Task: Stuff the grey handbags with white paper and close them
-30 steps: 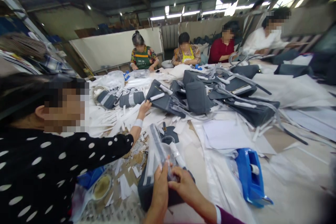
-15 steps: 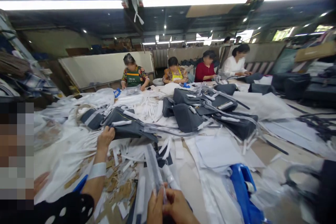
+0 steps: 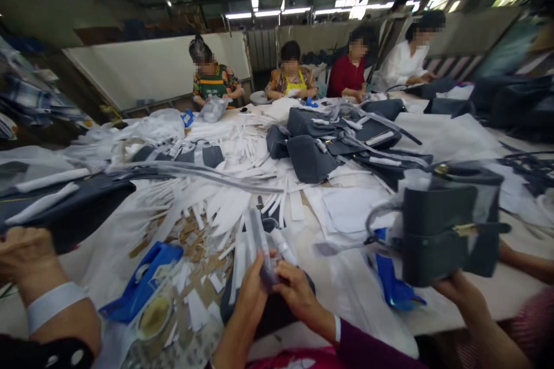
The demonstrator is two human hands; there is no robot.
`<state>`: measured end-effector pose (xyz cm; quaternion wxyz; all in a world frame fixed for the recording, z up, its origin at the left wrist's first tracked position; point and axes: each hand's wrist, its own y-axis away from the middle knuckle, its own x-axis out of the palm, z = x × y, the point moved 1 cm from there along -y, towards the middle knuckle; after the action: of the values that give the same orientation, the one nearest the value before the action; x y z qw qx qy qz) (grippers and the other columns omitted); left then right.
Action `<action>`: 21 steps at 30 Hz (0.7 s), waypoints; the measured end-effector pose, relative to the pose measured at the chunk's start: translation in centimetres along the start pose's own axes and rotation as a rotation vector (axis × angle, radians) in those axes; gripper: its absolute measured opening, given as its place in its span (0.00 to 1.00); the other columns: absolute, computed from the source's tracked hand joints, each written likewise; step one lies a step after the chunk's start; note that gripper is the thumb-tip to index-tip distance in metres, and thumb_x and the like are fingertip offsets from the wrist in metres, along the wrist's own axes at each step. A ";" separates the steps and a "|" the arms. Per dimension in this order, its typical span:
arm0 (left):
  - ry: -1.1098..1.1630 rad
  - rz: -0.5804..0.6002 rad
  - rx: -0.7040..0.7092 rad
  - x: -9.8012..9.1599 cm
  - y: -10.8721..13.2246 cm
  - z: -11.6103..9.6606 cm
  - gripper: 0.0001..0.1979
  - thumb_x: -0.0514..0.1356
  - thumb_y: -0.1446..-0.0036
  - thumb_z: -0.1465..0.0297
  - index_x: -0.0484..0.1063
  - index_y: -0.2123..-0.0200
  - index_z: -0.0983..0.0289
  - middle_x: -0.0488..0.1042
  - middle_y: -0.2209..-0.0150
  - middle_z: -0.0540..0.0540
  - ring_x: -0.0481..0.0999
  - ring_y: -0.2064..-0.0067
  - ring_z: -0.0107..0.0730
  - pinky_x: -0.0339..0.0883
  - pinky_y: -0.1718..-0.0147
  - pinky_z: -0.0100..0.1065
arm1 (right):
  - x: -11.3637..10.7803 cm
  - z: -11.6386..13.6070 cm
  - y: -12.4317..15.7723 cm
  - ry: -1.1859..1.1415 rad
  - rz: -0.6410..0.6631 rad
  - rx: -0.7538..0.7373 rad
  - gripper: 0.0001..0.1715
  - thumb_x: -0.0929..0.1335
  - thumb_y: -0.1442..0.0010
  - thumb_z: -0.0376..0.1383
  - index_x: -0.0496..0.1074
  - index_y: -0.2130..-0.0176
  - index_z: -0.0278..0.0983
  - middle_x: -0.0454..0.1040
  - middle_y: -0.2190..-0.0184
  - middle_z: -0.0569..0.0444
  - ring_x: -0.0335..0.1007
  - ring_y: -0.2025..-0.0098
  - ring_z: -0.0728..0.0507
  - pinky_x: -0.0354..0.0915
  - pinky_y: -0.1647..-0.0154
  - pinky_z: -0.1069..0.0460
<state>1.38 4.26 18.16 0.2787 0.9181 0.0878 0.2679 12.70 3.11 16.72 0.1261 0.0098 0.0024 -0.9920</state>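
At the near edge of the table, my left hand is closed around a strap wrapped in clear plastic film, which points up and away from me. My right hand pinches the lower end of the same wrapped strap, its fingers close beside the left ones. Under both hands lies a dark handbag, partly hidden by them. A white-wrapped handle piece rises from the bag just beyond my right hand.
A co-worker's hand grips a dark bag at left. At right, another person's hands hold up a dark handbag. Blue tape dispensers lie on both sides. Dark bags and white strips cover the table; several people sit opposite.
My view has tilted down. The left co-worker's bag has moved left and nearer. A held-up handbag has come into view at right. My hands stay on the wrapped strap.
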 end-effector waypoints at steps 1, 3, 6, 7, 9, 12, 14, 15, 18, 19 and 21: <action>0.028 0.009 -0.020 -0.2 -0.1 0.2 0.24 0.67 0.56 0.55 0.75 0.64 0.69 0.77 0.68 0.58 0.76 0.67 0.35 0.69 0.68 0.32 | -0.1 -0.1 0.2 0.058 0.000 -0.062 0.07 0.67 0.51 0.33 0.64 0.78 0.38 0.66 0.73 0.56 0.61 0.65 0.45 0.59 0.60 0.50; 0.020 -0.041 -0.001 -0.9 -0.1 1.0 0.23 0.68 0.57 0.56 0.75 0.66 0.69 0.76 0.71 0.56 0.75 0.71 0.32 0.68 0.69 0.31 | -0.1 -0.6 0.6 0.086 0.013 -0.035 0.04 0.69 0.54 0.33 0.67 0.76 0.38 0.68 0.71 0.55 0.63 0.63 0.43 0.59 0.58 0.49; -0.091 -0.159 0.073 -1.9 0.4 3.1 0.24 0.65 0.54 0.54 0.74 0.63 0.69 0.76 0.71 0.55 0.75 0.71 0.33 0.68 0.68 0.32 | 0.4 -1.7 0.9 -0.106 0.060 0.258 0.09 0.70 0.57 0.35 0.70 0.71 0.37 0.69 0.73 0.57 0.64 0.68 0.45 0.62 0.64 0.51; -0.123 -0.181 0.082 -2.1 0.6 3.7 0.24 0.64 0.52 0.53 0.74 0.61 0.68 0.77 0.70 0.56 0.76 0.70 0.33 0.68 0.67 0.32 | 0.6 -2.0 1.0 -0.181 0.081 0.334 0.09 0.70 0.56 0.36 0.69 0.70 0.36 0.68 0.75 0.58 0.64 0.70 0.46 0.61 0.66 0.52; -0.125 -0.192 0.070 -2.2 0.7 4.4 0.25 0.63 0.51 0.52 0.74 0.60 0.68 0.77 0.68 0.57 0.77 0.67 0.35 0.68 0.66 0.33 | 0.9 -2.4 1.0 -0.244 0.097 0.357 0.07 0.69 0.54 0.36 0.68 0.71 0.36 0.67 0.76 0.59 0.63 0.72 0.47 0.60 0.68 0.52; 0.008 -0.158 0.040 -2.2 0.3 4.1 0.25 0.63 0.52 0.51 0.75 0.64 0.69 0.77 0.68 0.57 0.77 0.66 0.35 0.69 0.65 0.32 | 0.9 -2.3 1.2 -0.035 0.084 0.121 0.04 0.68 0.51 0.33 0.66 0.73 0.37 0.66 0.73 0.57 0.62 0.67 0.46 0.60 0.64 0.52; 0.108 -0.165 0.024 -2.3 -0.1 3.5 0.23 0.66 0.56 0.53 0.75 0.69 0.70 0.76 0.71 0.56 0.76 0.69 0.33 0.69 0.67 0.31 | 1.1 -2.0 1.4 0.154 0.104 -0.069 0.04 0.67 0.49 0.32 0.65 0.73 0.38 0.67 0.70 0.55 0.61 0.64 0.44 0.59 0.60 0.50; 0.143 -0.189 0.020 -2.4 -0.3 3.3 0.22 0.68 0.58 0.55 0.74 0.70 0.69 0.76 0.73 0.55 0.76 0.70 0.32 0.69 0.67 0.31 | 1.2 -1.8 1.5 0.220 0.127 -0.140 0.04 0.66 0.47 0.32 0.65 0.72 0.38 0.67 0.69 0.54 0.61 0.63 0.44 0.58 0.58 0.49; 0.202 -0.271 0.042 -2.8 -0.8 3.3 0.18 0.71 0.60 0.61 0.73 0.72 0.69 0.74 0.75 0.53 0.74 0.73 0.29 0.68 0.70 0.29 | 1.2 -1.4 1.0 0.292 0.227 -0.202 0.02 0.66 0.45 0.33 0.66 0.70 0.38 0.68 0.69 0.54 0.61 0.64 0.44 0.58 0.60 0.49; 0.221 -0.283 0.061 -3.0 -0.9 3.5 0.18 0.70 0.60 0.62 0.73 0.72 0.69 0.74 0.75 0.53 0.74 0.74 0.29 0.68 0.71 0.29 | 1.0 -1.3 0.5 0.286 0.251 -0.180 0.02 0.66 0.45 0.34 0.67 0.70 0.38 0.68 0.69 0.55 0.62 0.64 0.45 0.59 0.61 0.50; 0.259 -0.276 0.089 -3.4 -1.2 3.8 0.17 0.69 0.58 0.61 0.72 0.72 0.68 0.72 0.77 0.52 0.73 0.76 0.28 0.67 0.74 0.29 | -0.3 -1.5 -1.2 0.236 0.213 -0.089 0.03 0.67 0.45 0.35 0.70 0.67 0.38 0.69 0.70 0.56 0.63 0.66 0.46 0.60 0.62 0.51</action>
<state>0.57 2.40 13.33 0.2583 0.8665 0.2596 0.3391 12.76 4.33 15.21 0.2297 0.1208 0.0599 -0.9639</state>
